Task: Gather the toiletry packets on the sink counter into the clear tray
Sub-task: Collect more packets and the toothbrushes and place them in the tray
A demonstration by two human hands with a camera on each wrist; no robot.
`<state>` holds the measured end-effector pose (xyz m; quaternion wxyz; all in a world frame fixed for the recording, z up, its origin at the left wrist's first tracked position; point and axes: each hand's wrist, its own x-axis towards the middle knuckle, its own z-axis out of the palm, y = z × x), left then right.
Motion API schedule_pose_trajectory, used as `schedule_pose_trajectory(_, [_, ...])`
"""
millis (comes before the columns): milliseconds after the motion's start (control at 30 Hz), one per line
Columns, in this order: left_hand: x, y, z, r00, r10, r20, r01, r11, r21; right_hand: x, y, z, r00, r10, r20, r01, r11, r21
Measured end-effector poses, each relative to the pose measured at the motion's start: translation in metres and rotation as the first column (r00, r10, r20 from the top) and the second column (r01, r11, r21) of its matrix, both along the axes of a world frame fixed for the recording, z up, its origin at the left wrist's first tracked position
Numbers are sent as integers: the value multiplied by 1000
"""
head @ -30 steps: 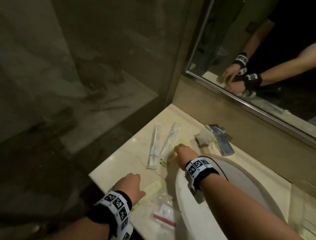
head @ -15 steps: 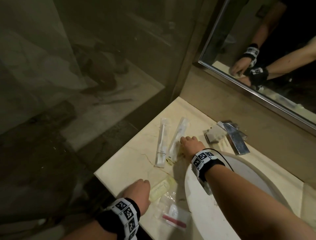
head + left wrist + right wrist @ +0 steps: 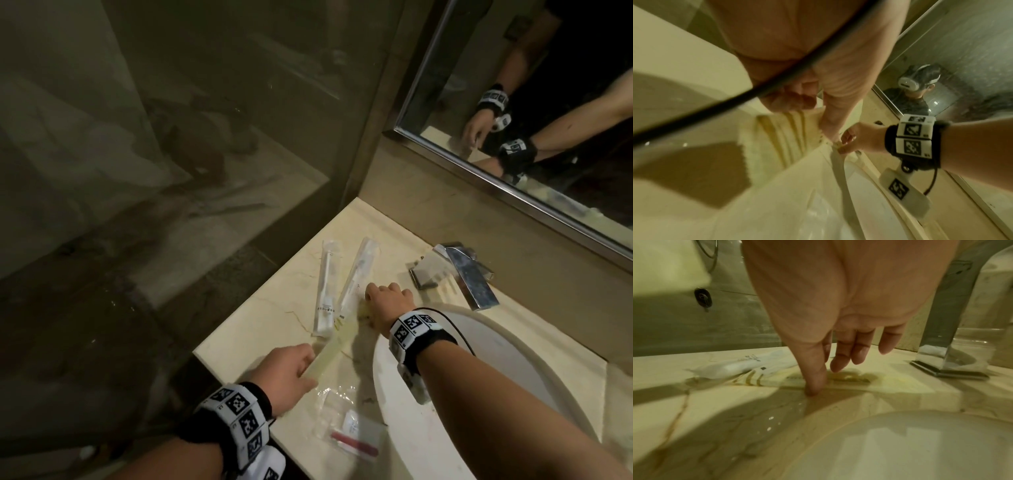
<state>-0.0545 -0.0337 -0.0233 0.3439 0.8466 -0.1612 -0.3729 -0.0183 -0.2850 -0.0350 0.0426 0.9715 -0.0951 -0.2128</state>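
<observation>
On the tabletop [image 3: 246, 329], left of the basin [image 3: 479, 394], our packets lie scattered; the clear tray is not in view. Two long white packets [image 3: 325, 291] run side by side, long axes toward 12 o'clock, at 10 o'clock from our right hand [image 3: 387, 301]. That hand is released, fingers straight, thumb tip pressing the edge of a flat yellow packet [image 3: 849, 381] directly beneath it. Our left hand [image 3: 287, 373] is nearer the front edge, grasping a slim yellow sachet [image 3: 334, 349] that points to 1 o'clock. A clear bag [image 3: 349, 421] lies at 4 o'clock from it.
</observation>
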Motion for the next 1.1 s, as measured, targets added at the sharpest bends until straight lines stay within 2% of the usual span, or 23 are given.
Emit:
schedule_pose_trajectory(100, [5,-1,8,985,161,-59,-169,969,-178,-9,-3,-1,999,-48,3,48,999,11])
schedule_pose_trajectory(200, [10,-5,11,927,319,-200,-360,904,-230,-16,-6,-1,998,-57,38,55,997,58])
schedule_pose_trajectory(300, [13,-10,11,888,377,-264,-439,866,-238,-19,-7,-1,996,-68,64,63,995,78])
schedule_pose_trajectory(467, [11,-15,7,883,364,-296,-436,870,-230,-27,-10,-2,991,-134,-4,134,989,60])
schedule_pose_trajectory(867, [13,-26,7,910,302,-284,-372,897,-239,-44,-6,1,966,-255,39,250,963,102])
schedule_pose_trajectory(1100, [13,-29,3,906,289,-309,-369,896,-246,-56,-8,10,934,-337,-121,357,902,241])
